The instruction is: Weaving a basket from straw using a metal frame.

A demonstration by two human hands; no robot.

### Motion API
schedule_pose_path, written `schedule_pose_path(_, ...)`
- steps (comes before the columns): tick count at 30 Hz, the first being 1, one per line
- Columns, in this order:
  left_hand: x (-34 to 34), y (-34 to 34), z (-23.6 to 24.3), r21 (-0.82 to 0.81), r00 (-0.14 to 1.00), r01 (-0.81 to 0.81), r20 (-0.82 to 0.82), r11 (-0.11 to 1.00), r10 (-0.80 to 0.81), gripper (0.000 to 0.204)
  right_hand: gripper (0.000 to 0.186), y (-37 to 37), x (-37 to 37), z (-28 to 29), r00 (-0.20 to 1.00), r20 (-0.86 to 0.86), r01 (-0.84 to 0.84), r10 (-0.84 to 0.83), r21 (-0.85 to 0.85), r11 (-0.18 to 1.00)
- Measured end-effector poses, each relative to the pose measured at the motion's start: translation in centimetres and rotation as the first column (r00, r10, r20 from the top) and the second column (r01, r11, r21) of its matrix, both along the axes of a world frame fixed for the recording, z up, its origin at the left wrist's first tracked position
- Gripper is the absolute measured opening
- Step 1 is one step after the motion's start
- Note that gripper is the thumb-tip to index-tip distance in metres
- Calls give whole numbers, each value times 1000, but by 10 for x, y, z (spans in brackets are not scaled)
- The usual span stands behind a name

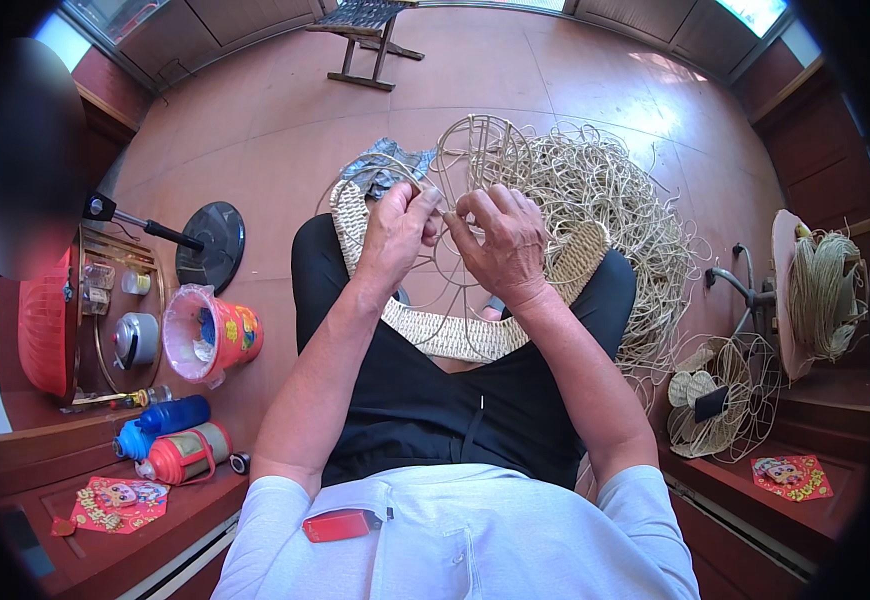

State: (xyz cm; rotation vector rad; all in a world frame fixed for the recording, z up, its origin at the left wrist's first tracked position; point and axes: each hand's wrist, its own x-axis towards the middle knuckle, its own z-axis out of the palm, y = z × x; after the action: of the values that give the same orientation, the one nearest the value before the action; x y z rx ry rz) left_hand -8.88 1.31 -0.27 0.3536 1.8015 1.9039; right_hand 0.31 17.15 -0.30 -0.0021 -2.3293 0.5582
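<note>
Left hand (395, 232) and right hand (498, 238) are both pinching a rattan strand (445, 213) closed-fingered, wire frame (475, 150) just beyond, woven band (455, 335) lying below.

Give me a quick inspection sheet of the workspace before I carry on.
Surface: red-brown tiled floor; work rests on the person's lap.
Job's things: half-woven wire frame on the lap; loose fibre strands heaped beyond it.
Clutter: orange bucket, blue bottle, red flask, black round fan base at left; wire frame with woven panels at right.
Grippers: left hand and right hand both pinch strands at the frame.
Cables: nothing seen.
Surroundings: wooden stool ahead; fibre bundle on a round holder at right.
</note>
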Motion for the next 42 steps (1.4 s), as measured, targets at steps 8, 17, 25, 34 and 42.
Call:
schedule_pose_path(8,0,-17,4,-542,859,-117,-476,832,-189,31,19,-2,1,-1,999,34,2,-2,-4,1000)
schedule_pose_path(17,27,-15,9,-464,737,-233,-657,854,-156,19,19,-1,0,-1,1000,-3,-12,12,-26,1000)
schedule_pose_path(25,35,-11,-6,-486,728,-176,-650,856,-219,22,17,-1,2,-1,1000,-6,-13,13,-14,1000)
schedule_pose_path(34,48,-12,-10,-519,599,-284,-753,806,-273,16,18,3,9,-3,997,-27,-72,71,-40,997)
schedule_pose_path(42,68,-11,10,-391,274,-516,-918,762,-286,11,36,11,15,-3,994,-55,-94,97,54,994)
